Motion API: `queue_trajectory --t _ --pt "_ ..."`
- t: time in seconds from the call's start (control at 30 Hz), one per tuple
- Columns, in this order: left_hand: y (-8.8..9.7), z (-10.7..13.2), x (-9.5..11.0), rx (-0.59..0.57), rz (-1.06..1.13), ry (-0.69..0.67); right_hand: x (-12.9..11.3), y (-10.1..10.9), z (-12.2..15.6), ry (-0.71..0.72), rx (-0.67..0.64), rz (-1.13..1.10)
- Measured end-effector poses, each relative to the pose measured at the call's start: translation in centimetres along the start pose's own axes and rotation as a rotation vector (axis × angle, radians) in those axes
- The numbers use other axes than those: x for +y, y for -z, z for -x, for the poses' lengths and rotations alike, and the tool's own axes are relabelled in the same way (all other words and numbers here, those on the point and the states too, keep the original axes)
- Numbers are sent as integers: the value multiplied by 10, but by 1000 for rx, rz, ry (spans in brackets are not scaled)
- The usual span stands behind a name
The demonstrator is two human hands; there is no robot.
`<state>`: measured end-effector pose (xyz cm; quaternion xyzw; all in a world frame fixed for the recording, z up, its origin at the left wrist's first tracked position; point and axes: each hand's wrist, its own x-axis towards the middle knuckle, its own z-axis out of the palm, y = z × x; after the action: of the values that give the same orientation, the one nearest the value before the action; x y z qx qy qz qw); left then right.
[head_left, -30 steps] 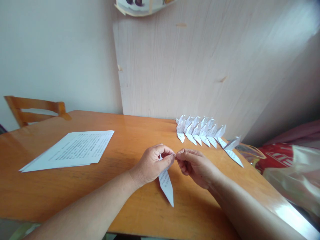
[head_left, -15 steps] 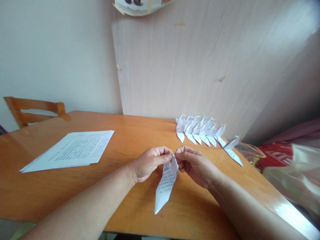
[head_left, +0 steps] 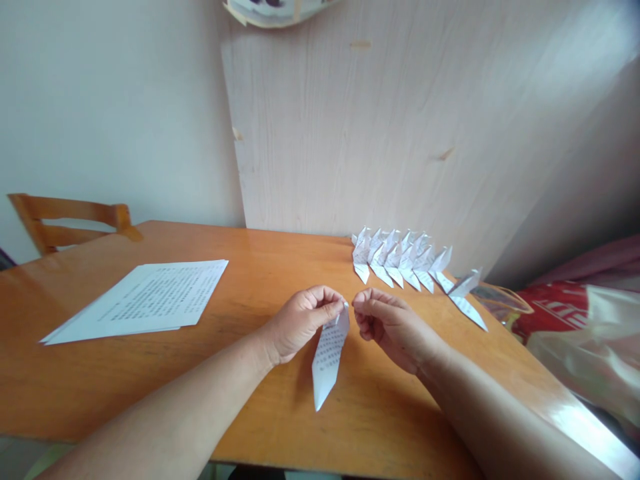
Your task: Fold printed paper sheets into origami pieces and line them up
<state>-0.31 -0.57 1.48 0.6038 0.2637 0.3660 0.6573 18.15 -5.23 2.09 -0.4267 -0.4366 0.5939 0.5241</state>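
Note:
My left hand point(head_left: 305, 325) pinches the top end of a folded paper piece point(head_left: 329, 360) between thumb and forefinger. The paper is a narrow printed strip that hangs down toward me and ends in a point. Just to its right is my right hand point(head_left: 393, 328), with thumb and forefinger pressed together and the other fingers curled. A small gap separates its fingertips from the paper, and nothing shows in them. The top fold is partly hidden behind my left fingers.
Several similar folded paper pieces point(head_left: 395, 260) stand in rows at the table's back right, with one point(head_left: 466, 308) apart from them. A stack of printed sheets point(head_left: 150, 293) lies left on the wooden table point(head_left: 270, 267). Bags point(head_left: 555, 313) sit beyond the right edge; a chair point(head_left: 75, 210) stands back left.
My right fingers have come off the paper's top and moved slightly right. The folded paper stays in my left hand, and its lower tip has swung up a little.

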Motion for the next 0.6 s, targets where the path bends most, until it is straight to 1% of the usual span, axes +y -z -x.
queue_trajectory --t 0.07,0.17,0.27,0.4,0.5,0.6 --pt "-1 0 2 41 -78 -40 0 1 -1 23 28 29" --pt "-2 0 2 44 -141 -57 2 2 -3 49 70 81" --pt "-1 0 3 22 -170 -43 2 4 -5 59 101 99" --pt "4 0 5 -3 -266 -14 2 9 -8 64 131 133" --pt "8 0 5 -3 -364 28 3 12 -12 82 162 224" --pt "12 -1 1 -25 -417 52 7 15 -16 124 198 367"
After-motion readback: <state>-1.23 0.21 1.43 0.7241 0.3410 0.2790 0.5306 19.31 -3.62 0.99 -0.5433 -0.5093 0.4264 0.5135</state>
